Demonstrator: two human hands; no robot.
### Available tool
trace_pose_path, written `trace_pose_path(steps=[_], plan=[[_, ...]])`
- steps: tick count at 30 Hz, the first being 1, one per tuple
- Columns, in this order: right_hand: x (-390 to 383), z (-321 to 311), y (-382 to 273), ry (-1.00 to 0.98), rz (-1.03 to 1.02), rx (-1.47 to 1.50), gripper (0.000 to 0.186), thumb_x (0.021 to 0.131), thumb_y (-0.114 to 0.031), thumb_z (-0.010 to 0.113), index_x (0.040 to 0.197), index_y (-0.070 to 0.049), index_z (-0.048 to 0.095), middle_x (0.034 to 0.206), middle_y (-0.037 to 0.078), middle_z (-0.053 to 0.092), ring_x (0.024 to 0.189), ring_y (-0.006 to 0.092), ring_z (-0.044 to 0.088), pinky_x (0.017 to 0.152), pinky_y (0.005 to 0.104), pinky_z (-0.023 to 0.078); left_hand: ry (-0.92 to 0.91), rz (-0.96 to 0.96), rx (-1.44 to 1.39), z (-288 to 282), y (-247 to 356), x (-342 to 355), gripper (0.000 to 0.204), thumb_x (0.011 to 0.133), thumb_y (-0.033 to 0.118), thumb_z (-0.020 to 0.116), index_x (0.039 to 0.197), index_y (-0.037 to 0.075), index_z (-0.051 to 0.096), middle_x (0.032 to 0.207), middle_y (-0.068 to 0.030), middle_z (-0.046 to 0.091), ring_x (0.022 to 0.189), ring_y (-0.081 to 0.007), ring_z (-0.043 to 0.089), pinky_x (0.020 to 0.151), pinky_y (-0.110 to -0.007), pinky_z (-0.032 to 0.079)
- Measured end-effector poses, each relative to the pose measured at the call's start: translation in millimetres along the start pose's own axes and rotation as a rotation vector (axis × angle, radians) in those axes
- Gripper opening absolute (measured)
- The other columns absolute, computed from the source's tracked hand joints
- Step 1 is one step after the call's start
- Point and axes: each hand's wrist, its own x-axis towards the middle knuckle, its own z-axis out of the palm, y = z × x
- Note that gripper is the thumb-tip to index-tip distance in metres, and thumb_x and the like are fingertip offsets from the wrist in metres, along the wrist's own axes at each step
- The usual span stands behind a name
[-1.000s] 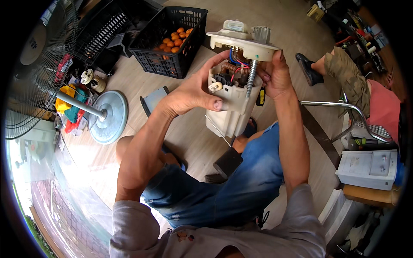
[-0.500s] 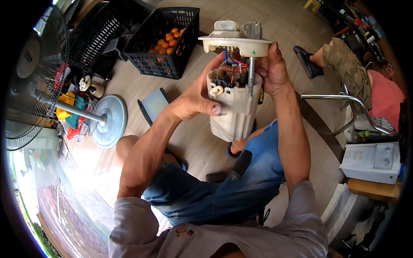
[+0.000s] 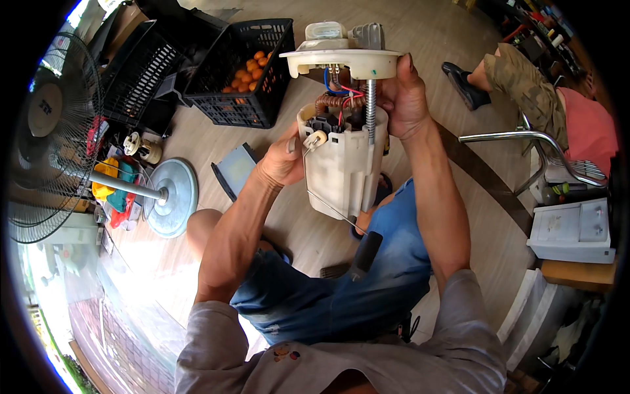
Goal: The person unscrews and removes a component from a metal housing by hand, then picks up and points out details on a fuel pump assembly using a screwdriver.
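I hold a cream plastic pump assembly (image 3: 341,164) upright in front of me, over my lap. It has a round flanged top plate, red and blue wires, a copper-coloured corrugated hose, a metal spring rod and a thin wire arm ending in a black float (image 3: 365,255). My left hand (image 3: 283,161) grips the left side of its lower housing. My right hand (image 3: 404,97) holds the right side under the top plate, thumb near the spring rod.
A black crate of orange fruit (image 3: 246,69) stands on the wooden floor ahead, a standing fan (image 3: 59,141) with a round base at left. Another person sits at the upper right by a chrome chair frame (image 3: 531,141). A white box (image 3: 571,230) rests at right.
The pump assembly has been lifted slightly and brought closer to the camera, held more upright. Both hands keep the same grip.
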Motion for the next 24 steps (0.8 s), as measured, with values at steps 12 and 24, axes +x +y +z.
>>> trace_pose_path(steps=[12, 24], plan=[[4, 8, 5, -0.061, -0.038, -0.016, 0.069, 0.08, -0.073, 0.069, 0.106, -0.009, 0.065, 0.083, 0.003, 0.07, 0.05, 0.0042, 0.037, 0.04, 0.0222, 0.022, -0.112, -0.124, -0.393, -45, -22, -13, 0.102, 0.062, 0.049, 0.094, 0.142, 0.003, 0.052, 0.135, -0.0146, 0.064, 0.121, -0.029, 0.064, 0.106, -0.048, 0.051], [9, 14, 5, -0.084, 0.059, -0.02, 0.073, 0.082, -0.076, 0.065, 0.107, -0.008, 0.067, 0.087, 0.001, 0.069, 0.056, 0.0031, 0.044, 0.04, 0.0212, 0.026, 0.026, -0.04, -0.217, -27, -11, -22, 0.11, 0.062, 0.041, 0.097, 0.149, 0.005, 0.041, 0.134, -0.0122, 0.062, 0.118, -0.0265, 0.064, 0.104, -0.045, 0.053]])
